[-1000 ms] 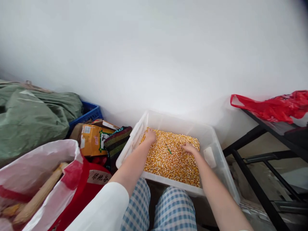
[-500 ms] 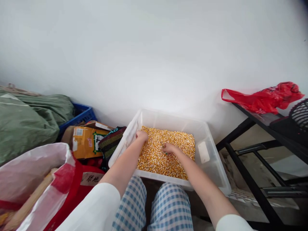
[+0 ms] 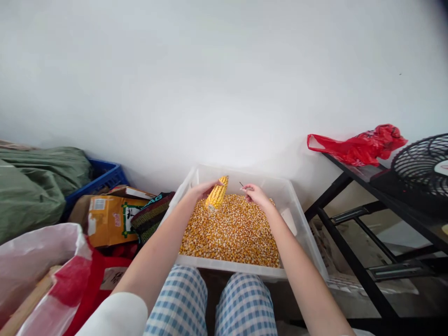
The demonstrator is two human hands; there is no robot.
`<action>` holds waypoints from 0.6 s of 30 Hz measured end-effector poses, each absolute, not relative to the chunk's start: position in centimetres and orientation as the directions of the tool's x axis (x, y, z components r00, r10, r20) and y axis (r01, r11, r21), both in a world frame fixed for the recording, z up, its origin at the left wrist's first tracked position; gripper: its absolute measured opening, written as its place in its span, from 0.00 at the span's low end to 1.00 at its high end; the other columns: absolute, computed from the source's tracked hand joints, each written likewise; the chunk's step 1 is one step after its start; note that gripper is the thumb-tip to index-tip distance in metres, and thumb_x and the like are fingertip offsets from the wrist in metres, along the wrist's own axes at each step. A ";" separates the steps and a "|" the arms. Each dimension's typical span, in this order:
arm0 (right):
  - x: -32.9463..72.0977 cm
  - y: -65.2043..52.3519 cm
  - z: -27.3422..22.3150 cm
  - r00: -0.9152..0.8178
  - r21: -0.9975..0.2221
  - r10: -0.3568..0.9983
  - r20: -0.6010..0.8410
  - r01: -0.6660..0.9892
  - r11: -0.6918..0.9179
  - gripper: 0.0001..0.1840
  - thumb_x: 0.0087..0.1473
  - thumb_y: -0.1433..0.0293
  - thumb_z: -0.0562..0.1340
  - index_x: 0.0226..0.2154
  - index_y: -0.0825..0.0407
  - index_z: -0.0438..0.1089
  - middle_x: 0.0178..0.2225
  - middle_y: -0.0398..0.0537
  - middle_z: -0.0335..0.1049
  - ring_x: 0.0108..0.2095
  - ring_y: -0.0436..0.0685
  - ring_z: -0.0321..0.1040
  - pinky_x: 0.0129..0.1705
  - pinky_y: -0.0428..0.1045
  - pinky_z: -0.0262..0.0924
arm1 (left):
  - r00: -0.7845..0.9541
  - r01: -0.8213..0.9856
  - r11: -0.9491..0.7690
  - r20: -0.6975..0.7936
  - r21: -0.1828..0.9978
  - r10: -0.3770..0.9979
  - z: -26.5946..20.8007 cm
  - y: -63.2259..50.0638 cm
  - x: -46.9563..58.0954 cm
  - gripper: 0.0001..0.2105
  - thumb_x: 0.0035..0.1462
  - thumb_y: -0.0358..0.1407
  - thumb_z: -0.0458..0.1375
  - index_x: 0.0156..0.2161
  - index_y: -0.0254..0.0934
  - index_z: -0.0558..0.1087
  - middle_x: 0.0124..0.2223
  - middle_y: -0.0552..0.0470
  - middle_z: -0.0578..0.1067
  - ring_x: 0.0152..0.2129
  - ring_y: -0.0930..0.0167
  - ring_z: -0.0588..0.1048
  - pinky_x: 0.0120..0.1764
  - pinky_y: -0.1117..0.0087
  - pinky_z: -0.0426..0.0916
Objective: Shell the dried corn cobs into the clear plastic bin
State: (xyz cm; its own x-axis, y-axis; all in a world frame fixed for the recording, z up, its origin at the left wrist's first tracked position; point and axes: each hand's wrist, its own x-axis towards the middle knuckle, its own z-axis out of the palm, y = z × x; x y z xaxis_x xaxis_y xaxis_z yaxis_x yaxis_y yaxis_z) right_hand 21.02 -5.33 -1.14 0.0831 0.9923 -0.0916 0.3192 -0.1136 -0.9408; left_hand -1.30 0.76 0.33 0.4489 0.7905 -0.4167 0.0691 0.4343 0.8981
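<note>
Corn cob (image 3: 217,192) now lifted, gripped in left hand (image 3: 200,190); right hand (image 3: 255,194) beside it, pinching thin tool (image 3: 241,185)

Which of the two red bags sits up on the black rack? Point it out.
The crumpled red plastic bag at the right, lying on the black rack beside the fan. The other red bag sits low at the left.

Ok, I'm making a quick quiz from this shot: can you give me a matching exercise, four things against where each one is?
Things:
1. corn cob
2. red bag
3. loose kernels
4. blue crate

Places:
a. on the black rack
b. in the left hand
c. left, by the wall
d. in the clear tub

Pairs: 1-b, 2-a, 3-d, 4-c
</note>
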 end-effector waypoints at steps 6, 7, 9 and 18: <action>19.2 -6.4 0.2 0.306 -0.988 0.940 0.151 0.047 0.144 0.19 0.37 0.61 0.63 0.33 0.53 0.63 0.20 0.36 0.60 0.17 0.44 0.57 0.21 0.42 0.56 | 0.736 -0.115 0.545 -0.297 0.831 0.608 3.5 -2.1 0.4 0.17 0.48 0.44 0.53 0.37 0.31 0.71 0.25 0.46 0.74 0.18 0.70 0.71 0.22 0.72 0.66; 19.0 -6.7 0.4 0.334 -0.980 0.922 0.195 0.038 0.193 0.19 0.38 0.60 0.62 0.33 0.53 0.64 0.19 0.36 0.59 0.17 0.44 0.56 0.21 0.42 0.55 | 0.739 -0.142 0.540 -0.274 0.830 0.615 3.6 -2.4 0.9 0.18 0.47 0.45 0.54 0.37 0.31 0.70 0.24 0.46 0.74 0.18 0.70 0.72 0.22 0.71 0.66; 18.6 -7.6 1.1 0.361 -0.959 0.893 0.268 0.011 0.284 0.18 0.41 0.56 0.60 0.30 0.54 0.65 0.17 0.36 0.57 0.17 0.44 0.55 0.20 0.42 0.54 | 0.729 -0.198 0.534 -0.240 0.822 0.640 3.7 -2.9 1.8 0.19 0.47 0.46 0.54 0.37 0.32 0.69 0.23 0.47 0.73 0.19 0.69 0.72 0.23 0.70 0.67; 16.7 -10.8 4.0 0.135 -0.932 0.964 0.228 -0.257 0.256 0.18 0.48 0.55 0.56 0.26 0.54 0.64 0.12 0.35 0.52 0.11 0.41 0.47 0.13 0.40 0.44 | 0.491 -0.423 0.461 -0.230 0.780 0.840 3.6 -1.9 2.0 0.20 0.46 0.50 0.54 0.33 0.31 0.68 0.23 0.48 0.73 0.18 0.70 0.72 0.22 0.70 0.68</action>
